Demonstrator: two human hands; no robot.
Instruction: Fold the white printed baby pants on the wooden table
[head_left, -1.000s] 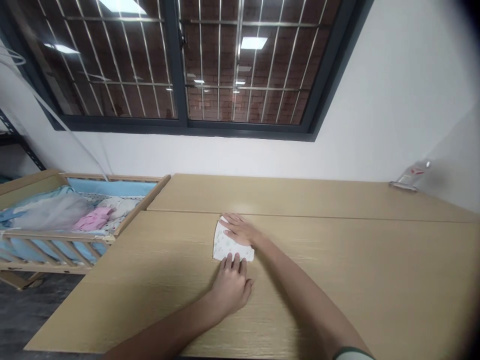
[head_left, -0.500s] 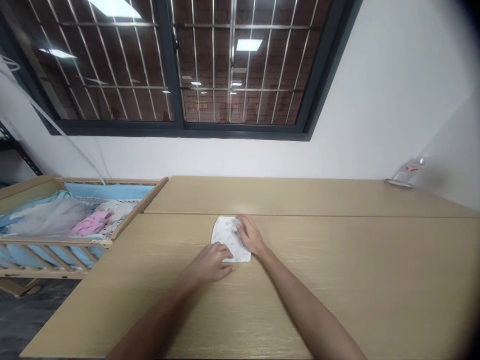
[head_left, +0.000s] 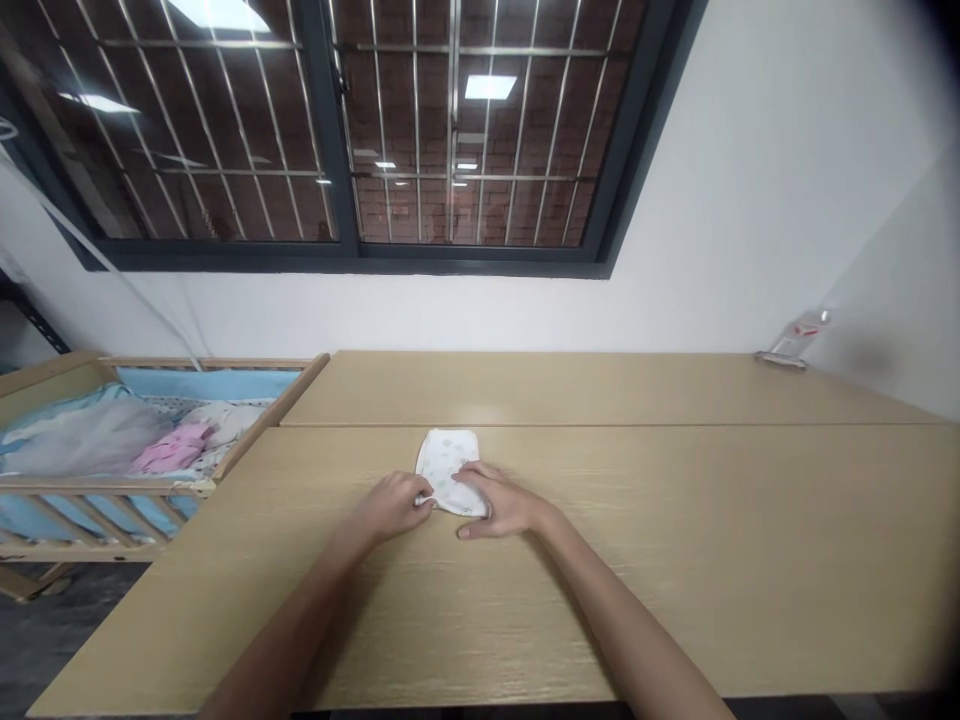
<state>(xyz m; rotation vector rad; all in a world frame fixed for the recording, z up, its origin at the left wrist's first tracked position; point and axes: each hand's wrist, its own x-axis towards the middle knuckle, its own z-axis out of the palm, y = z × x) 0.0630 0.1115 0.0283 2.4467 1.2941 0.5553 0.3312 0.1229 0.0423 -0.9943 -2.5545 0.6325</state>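
Observation:
A small folded white cloth with a faint print (head_left: 446, 462) lies on the light wooden table (head_left: 675, 520) near its middle seam. My left hand (head_left: 390, 505) pinches the cloth's near left corner with curled fingers. My right hand (head_left: 501, 505) grips the cloth's near right edge, its fingers curled over the fabric. Both forearms reach in from the bottom of the view.
A wooden baby crib (head_left: 142, 440) with blue lining, pink and grey fabric stands left of the table. A small clear plastic item (head_left: 795, 338) rests at the table's far right by the wall. A barred window (head_left: 360, 130) fills the wall behind.
My right hand slid from the cloth's far side back to its near right edge. My left hand shifted left onto the near corner and closed into a pinch.

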